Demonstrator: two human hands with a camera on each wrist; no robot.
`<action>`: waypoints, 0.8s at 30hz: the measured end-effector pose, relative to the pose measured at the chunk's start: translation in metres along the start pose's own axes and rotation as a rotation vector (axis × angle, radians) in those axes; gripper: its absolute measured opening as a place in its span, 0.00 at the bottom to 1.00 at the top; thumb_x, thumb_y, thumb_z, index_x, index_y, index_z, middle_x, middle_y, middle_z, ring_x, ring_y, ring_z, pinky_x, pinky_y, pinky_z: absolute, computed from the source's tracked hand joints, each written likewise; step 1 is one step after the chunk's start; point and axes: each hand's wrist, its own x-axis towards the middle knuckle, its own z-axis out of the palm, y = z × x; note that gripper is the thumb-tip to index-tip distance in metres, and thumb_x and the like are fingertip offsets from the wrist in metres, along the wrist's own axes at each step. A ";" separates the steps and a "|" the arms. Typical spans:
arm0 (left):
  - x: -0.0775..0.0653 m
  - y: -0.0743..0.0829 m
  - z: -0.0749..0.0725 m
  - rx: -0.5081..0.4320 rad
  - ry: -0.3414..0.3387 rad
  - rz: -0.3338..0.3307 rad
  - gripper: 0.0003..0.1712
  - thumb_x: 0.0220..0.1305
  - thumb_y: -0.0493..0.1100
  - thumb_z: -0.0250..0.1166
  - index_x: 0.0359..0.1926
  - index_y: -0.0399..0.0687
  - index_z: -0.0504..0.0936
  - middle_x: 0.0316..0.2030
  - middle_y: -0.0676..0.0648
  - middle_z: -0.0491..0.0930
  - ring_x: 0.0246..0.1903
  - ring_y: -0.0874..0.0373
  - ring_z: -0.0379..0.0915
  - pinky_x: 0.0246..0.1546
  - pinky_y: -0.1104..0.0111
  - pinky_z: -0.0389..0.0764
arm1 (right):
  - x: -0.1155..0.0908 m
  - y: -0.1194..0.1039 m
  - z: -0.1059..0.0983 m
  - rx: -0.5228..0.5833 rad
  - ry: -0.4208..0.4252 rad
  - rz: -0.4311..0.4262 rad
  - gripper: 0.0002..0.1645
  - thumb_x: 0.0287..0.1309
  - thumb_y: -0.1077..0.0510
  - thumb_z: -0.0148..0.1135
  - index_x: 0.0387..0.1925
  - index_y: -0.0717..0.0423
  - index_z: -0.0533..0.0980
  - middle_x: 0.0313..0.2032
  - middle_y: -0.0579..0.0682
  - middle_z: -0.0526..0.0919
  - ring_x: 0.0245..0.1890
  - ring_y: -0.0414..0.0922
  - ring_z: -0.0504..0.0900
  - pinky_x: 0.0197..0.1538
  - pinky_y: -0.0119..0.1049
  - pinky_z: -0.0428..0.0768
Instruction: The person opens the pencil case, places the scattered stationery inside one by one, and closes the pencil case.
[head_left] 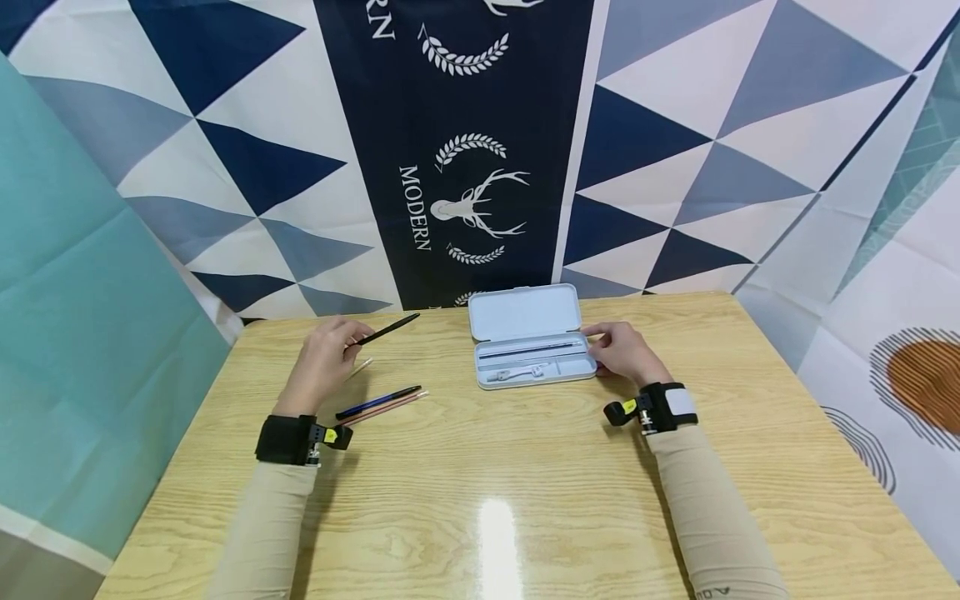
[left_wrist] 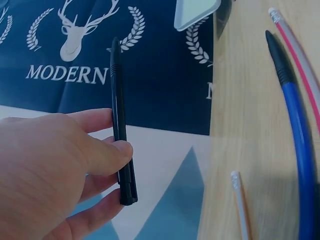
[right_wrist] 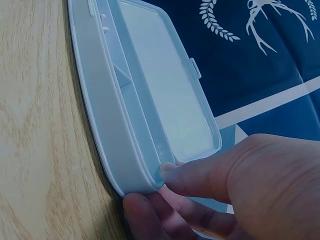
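In the head view my left hand (head_left: 322, 354) is raised over the left side of the table. It pinches a slim black pen (left_wrist: 118, 95) between thumb and fingers, with the tip pointing away. To the right stands a light blue pencil case (head_left: 536, 382), its lid (head_left: 525, 313) tipped back. A long dark pencil (head_left: 525, 351) lies in its rear compartment, and a small whitish tool (head_left: 517, 372) in the front one. My right hand (head_left: 626, 350) grips the case's right end, thumb on the rim and fingers against the outer wall.
Below my left hand, a blue pen (head_left: 378, 402) lies alongside pink-striped pencils (head_left: 393, 406) with white ends. Another pencil (head_left: 361, 367) lies nearer that hand. The wooden table (head_left: 450, 467) meets a patterned cloth backdrop (head_left: 465, 108) right behind the case.
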 end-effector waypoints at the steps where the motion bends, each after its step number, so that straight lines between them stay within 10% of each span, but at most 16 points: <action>1: 0.001 0.001 0.002 0.001 0.001 0.006 0.15 0.72 0.21 0.68 0.54 0.36 0.91 0.48 0.33 0.88 0.48 0.36 0.87 0.50 0.45 0.90 | 0.000 0.000 0.000 -0.001 0.002 -0.001 0.30 0.79 0.65 0.58 0.77 0.68 0.74 0.46 0.62 0.81 0.34 0.44 0.86 0.36 0.33 0.89; 24: 0.017 0.028 0.032 -0.009 -0.046 0.069 0.16 0.72 0.22 0.68 0.53 0.38 0.92 0.50 0.35 0.88 0.50 0.38 0.86 0.52 0.48 0.89 | -0.001 -0.001 0.002 -0.011 0.013 0.007 0.30 0.79 0.65 0.57 0.77 0.67 0.75 0.47 0.62 0.82 0.35 0.44 0.86 0.37 0.31 0.89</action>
